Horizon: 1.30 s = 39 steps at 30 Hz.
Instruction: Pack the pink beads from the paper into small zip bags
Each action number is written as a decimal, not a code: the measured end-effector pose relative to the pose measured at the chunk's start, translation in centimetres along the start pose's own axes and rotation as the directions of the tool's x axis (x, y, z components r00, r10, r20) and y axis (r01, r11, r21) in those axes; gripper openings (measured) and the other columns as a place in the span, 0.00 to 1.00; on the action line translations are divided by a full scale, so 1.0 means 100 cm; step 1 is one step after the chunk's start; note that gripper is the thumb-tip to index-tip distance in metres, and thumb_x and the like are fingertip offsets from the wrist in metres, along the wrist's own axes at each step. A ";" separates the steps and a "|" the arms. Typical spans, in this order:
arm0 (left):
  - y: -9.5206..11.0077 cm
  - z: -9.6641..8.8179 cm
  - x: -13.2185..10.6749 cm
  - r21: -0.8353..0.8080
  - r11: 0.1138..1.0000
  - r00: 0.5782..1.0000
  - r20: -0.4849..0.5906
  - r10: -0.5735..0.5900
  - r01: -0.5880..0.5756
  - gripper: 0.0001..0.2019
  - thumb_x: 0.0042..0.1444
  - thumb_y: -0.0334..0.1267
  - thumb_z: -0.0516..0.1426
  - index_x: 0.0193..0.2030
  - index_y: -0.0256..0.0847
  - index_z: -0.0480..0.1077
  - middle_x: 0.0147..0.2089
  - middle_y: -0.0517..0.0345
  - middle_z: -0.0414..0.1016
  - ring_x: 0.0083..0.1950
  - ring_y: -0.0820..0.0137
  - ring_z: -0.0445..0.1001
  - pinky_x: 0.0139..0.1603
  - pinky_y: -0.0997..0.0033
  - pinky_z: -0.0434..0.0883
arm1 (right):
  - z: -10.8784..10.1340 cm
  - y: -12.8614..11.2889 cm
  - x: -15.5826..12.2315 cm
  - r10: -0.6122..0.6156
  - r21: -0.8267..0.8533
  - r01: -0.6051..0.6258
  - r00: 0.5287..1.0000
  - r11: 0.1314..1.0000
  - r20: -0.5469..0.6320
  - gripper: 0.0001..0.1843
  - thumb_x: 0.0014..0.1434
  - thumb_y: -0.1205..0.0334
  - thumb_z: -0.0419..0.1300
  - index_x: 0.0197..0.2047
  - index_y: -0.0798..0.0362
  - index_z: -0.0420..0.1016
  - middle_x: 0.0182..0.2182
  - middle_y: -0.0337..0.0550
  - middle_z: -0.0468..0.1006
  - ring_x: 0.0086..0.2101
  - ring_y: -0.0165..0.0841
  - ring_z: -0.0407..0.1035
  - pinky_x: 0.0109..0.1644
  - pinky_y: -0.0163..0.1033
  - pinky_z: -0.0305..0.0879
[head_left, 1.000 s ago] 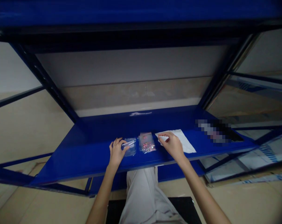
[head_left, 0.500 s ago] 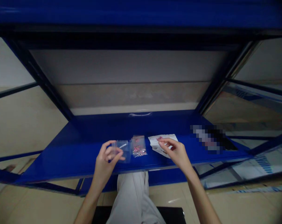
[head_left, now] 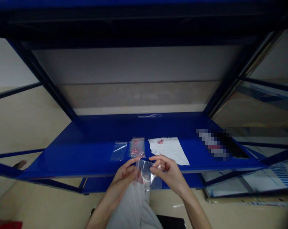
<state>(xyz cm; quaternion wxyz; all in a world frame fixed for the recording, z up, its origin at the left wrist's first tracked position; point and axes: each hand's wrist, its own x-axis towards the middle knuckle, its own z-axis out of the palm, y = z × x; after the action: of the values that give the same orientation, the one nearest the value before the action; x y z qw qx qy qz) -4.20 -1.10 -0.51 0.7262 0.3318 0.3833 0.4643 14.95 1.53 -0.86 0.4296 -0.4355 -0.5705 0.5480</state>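
Note:
Both my hands hold a small clear plastic bag (head_left: 147, 173) in front of the blue shelf's front edge. My left hand (head_left: 126, 176) pinches its left side and my right hand (head_left: 169, 170) pinches its right top. On the blue shelf (head_left: 86, 156) lie an empty clear bag (head_left: 119, 150), a clear bag with pink bits inside (head_left: 137, 148), and a white sheet of paper (head_left: 170, 150) with a few small pink pieces (head_left: 160, 141) at its far end.
A dark flat object (head_left: 229, 146), partly blurred out, lies at the right of the shelf. Dark blue uprights frame the shelf on both sides, with another shelf overhead. My light trousers (head_left: 134, 206) and tiled floor show below.
My left hand lifted a clear bag off the shelf and drew it toward me. My right hand left the white paper and joined it on the bag.

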 end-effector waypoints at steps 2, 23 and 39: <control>-0.002 -0.006 -0.002 -0.003 0.998 0.995 -0.072 -0.065 0.065 0.28 0.43 0.37 0.67 0.53 0.37 0.68 0.31 0.56 0.76 0.32 0.69 0.76 0.40 0.69 0.70 | 0.001 0.003 -0.002 0.007 -0.017 -0.008 1.000 1.000 -0.022 0.16 0.49 0.58 0.66 0.41 0.54 0.75 0.25 0.38 0.76 0.23 0.26 0.65 0.26 0.32 0.58; 0.046 0.029 0.000 0.226 0.974 0.999 0.027 -0.032 0.025 0.25 0.31 0.27 0.70 0.34 0.39 0.61 0.19 0.68 0.74 0.22 0.78 0.72 0.29 0.79 0.68 | 0.009 -0.048 -0.012 -0.308 -0.314 0.311 0.950 0.897 0.060 0.16 0.56 0.59 0.61 0.49 0.46 0.71 0.42 0.41 0.78 0.45 0.35 0.70 0.54 0.46 0.61; 0.057 0.012 0.003 0.157 0.985 0.990 0.109 -0.086 0.069 0.34 0.38 0.28 0.68 0.55 0.38 0.64 0.20 0.70 0.68 0.23 0.76 0.70 0.29 0.76 0.68 | 0.008 -0.060 -0.010 -0.328 -0.606 0.550 0.833 0.575 0.445 0.20 0.64 0.70 0.47 0.56 0.45 0.65 0.41 0.44 0.71 0.39 0.32 0.69 0.40 0.39 0.68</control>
<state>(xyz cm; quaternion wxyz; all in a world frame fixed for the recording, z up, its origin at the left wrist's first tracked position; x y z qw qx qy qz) -5.50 1.00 4.79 0.7371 0.3975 0.3880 0.3850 14.32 0.23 5.15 0.2635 -0.3261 -0.8823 0.2142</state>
